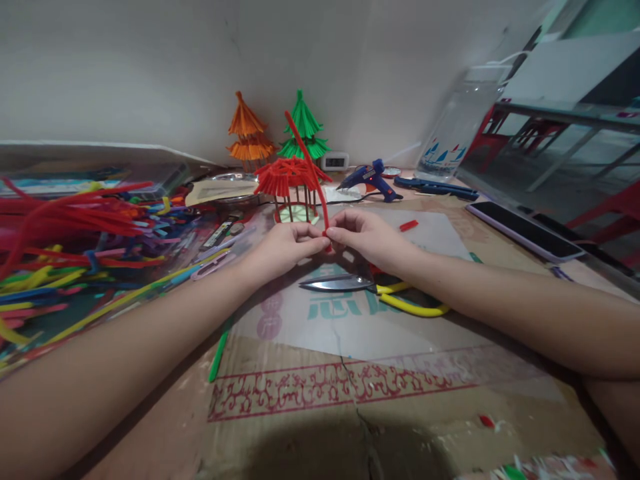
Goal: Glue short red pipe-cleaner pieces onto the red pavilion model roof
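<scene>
My left hand [286, 247] and my right hand [361, 235] meet above the middle of the table, both pinched on the lower end of a red pipe cleaner [306, 160] that rises up and to the left between them. Just behind my hands stands a small red pavilion of pipe cleaners [289, 180] on a pale round base. Under my right wrist lie scissors with yellow handles [350, 285], blades pointing left.
An orange pagoda [247, 137] and a green pagoda [304, 130] stand at the wall. A blue glue gun [369, 179], a phone [523, 230] and a water jug [457, 133] lie to the right. A heap of coloured pipe cleaners [65, 247] fills the left. Cardboard [320, 393] covers the table.
</scene>
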Demonstrator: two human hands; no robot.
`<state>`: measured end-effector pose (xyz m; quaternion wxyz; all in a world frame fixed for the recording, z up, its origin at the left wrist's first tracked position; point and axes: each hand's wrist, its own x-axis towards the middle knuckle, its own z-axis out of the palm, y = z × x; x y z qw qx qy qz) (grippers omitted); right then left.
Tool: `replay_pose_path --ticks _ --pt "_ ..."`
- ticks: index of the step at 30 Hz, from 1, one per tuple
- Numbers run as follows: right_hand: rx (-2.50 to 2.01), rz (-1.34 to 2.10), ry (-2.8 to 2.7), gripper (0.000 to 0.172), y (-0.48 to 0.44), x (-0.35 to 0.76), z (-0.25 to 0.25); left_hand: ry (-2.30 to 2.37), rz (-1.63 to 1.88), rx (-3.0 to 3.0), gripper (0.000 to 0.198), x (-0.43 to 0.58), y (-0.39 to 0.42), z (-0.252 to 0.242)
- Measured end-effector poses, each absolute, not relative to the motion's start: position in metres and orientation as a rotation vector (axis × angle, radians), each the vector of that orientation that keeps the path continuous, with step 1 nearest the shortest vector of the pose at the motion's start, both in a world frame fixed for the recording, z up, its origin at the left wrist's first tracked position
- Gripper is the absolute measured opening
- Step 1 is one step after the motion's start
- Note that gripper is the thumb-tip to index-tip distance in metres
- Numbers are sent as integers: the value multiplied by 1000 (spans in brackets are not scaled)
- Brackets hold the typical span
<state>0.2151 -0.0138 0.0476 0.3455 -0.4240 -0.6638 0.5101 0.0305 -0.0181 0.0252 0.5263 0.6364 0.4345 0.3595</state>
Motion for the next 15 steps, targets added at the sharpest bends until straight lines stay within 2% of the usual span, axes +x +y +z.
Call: replay_pose_path --ticks 15 --pt "-1032 1242 -1801 9 -8 220 45 1084 864 1583 24 32 -20 27"
